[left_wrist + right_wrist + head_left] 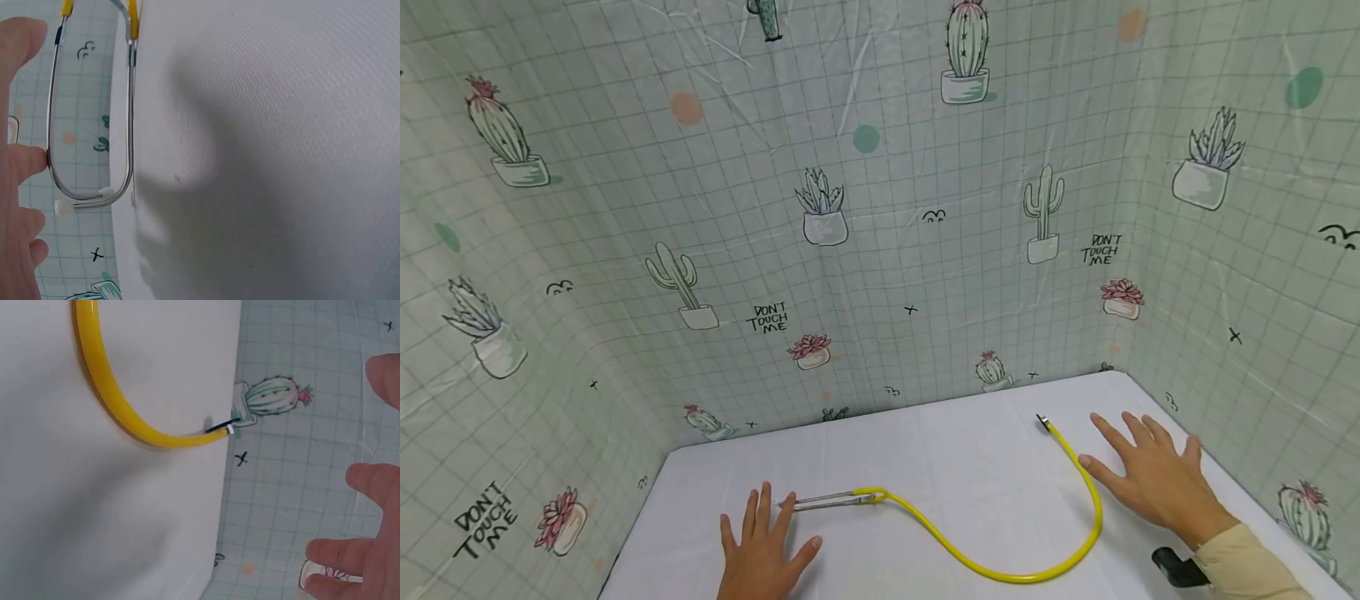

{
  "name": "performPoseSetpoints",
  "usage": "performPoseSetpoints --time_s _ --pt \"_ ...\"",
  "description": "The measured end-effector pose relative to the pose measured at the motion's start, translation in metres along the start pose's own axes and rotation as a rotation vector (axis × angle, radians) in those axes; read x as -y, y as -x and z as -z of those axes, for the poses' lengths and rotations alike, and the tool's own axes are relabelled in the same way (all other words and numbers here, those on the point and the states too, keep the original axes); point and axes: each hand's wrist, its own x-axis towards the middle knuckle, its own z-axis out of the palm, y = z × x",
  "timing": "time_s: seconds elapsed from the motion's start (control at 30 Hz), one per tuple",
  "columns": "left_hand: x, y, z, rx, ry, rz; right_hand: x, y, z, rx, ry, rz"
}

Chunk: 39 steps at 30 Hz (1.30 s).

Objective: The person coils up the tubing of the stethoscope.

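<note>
While both hands lie flat on the white bench (925,450), a yellow-tubed stethoscope (1000,571) snakes between them. The left hand (765,552) fingers (765,510), spread and holding nothing, touch its metal earpieces (831,500); the right hand (1153,479) sits splayed beside the tube's far end.
</note>
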Motion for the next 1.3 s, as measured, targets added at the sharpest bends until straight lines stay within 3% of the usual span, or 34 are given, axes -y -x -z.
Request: performPoseSetpoints --time_s 0.4,0.7,1.0,1.3 --pt "-0.002 -0.003 -0.004 -0.058 0.005 0.008 0.012 0.007 -0.009 0.018 -0.078 -0.011" --pt "-0.005 -0.004 -0.007 -0.116 0.032 0.017 0.018 0.012 -0.024 -0.07 -0.151 0.061" --pt "-0.007 -0.008 -0.016 -0.177 0.106 -0.009 0.043 0.019 -0.037 -0.087 -0.29 0.034" --pt "-0.012 -0.015 -0.023 -0.18 0.139 -0.063 0.083 0.03 -0.057 0.026 -0.45 -0.049"
